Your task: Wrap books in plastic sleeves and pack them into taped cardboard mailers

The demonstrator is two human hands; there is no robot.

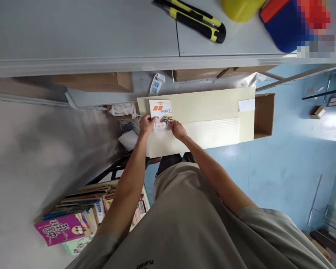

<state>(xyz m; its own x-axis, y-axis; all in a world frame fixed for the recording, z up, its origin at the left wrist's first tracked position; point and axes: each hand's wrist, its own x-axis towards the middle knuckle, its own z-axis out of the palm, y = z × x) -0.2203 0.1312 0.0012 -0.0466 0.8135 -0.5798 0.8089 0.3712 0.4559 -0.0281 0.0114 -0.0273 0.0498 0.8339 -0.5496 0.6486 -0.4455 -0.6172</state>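
A book (160, 108) with a white cover, orange and blue lettering and a food picture lies on a long cream board (207, 104). My left hand (147, 124) is closed on the book's left edge, its thumb on the cover. At the lower right edge, the fingers of my right hand (178, 129) are bent and pressed together against the book. A layered row of white sheets (215, 132) stretches over the board to the right of my right hand. Near the board's right end sits a small white pad (246, 105) with a yellowish strip.
A shelf above the board carries a yellow-black utility knife (197, 20), a yellow round object (239, 8) and a blue-and-red item (282, 26). A power strip (156, 84) lies behind the board. Cardboard boxes (264, 116) flank it. Many books (70, 228) stand at lower left.
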